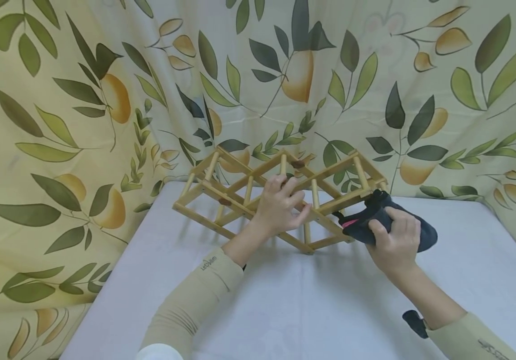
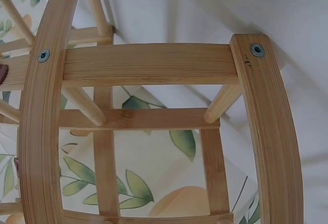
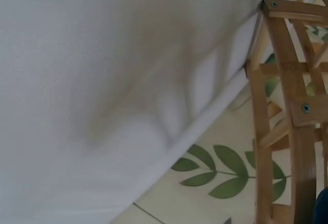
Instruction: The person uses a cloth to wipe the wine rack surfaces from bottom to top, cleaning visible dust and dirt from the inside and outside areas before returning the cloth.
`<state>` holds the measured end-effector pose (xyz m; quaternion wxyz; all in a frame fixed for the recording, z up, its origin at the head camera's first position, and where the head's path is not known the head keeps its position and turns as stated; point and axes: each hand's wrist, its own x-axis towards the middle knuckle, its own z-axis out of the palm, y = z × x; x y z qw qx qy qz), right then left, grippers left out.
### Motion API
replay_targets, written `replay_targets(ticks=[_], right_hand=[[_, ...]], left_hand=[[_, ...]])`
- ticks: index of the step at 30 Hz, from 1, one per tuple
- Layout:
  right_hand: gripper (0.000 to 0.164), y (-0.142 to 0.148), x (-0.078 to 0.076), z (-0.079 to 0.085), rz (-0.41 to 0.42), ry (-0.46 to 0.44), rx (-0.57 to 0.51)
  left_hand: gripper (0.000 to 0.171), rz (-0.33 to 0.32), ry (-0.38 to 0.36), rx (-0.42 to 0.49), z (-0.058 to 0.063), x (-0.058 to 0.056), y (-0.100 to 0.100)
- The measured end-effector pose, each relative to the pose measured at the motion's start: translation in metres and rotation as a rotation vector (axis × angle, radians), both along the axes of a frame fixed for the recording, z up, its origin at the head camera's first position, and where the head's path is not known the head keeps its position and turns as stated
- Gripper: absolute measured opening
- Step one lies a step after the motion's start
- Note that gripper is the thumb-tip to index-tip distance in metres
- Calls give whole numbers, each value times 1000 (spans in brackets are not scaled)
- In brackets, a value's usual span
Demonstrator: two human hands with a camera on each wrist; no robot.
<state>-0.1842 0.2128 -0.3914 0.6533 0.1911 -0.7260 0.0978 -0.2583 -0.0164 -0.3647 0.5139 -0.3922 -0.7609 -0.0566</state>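
A folding wooden lattice rack (image 1: 235, 192) stands on the white-covered table, its slats crossing in diamonds joined by round dowels. My left hand (image 1: 280, 205) grips the middle of this rack with curled fingers. In my right hand (image 1: 395, 240) is a dark navy shoe (image 1: 422, 235) with a bit of pink inside, held at the rack's right end. The left wrist view shows the rack's slats (image 2: 148, 64) and screw heads close up, with no hand visible. At the right of the right wrist view is the rack (image 3: 302, 157), with a dark edge (image 3: 322, 208) in the corner.
The white tabletop (image 1: 285, 305) extends in front of the rack. A curtain (image 1: 258, 75) printed with leaves and fruit hangs close behind and to the left. Brown oval marks (image 1: 224, 202) sit on some slats. By the right wrist is a small black piece (image 1: 414, 324).
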Motion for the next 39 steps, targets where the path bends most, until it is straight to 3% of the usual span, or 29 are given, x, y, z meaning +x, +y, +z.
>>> replay_targets(ticks=[5,10,15,23,26,32,39], right_hand=[[14,18,4,-19,-43,-128,63],[7,40,14,-34,-60,-221,54],[19,34,12,-25,-33,-210,33],[11,7,3,-1,-17,-195,32],[10,10,5,-4,-38,-207,36],[31,31,14,-19,-75,-275,51],[41,37,19,-22,-69,-249,2]], left_hand=[[24,-9,-13,-13,-1,1,1],[23,-26,-15,-10,-1,2,1],[22,-30,-14,1,-2,-1,1],[23,-34,-10,2,-1,0,0],[23,-32,-13,0,-1,0,-1],[23,-28,-29,-12,0,0,-2],[24,-31,-70,-40,0,0,-4]])
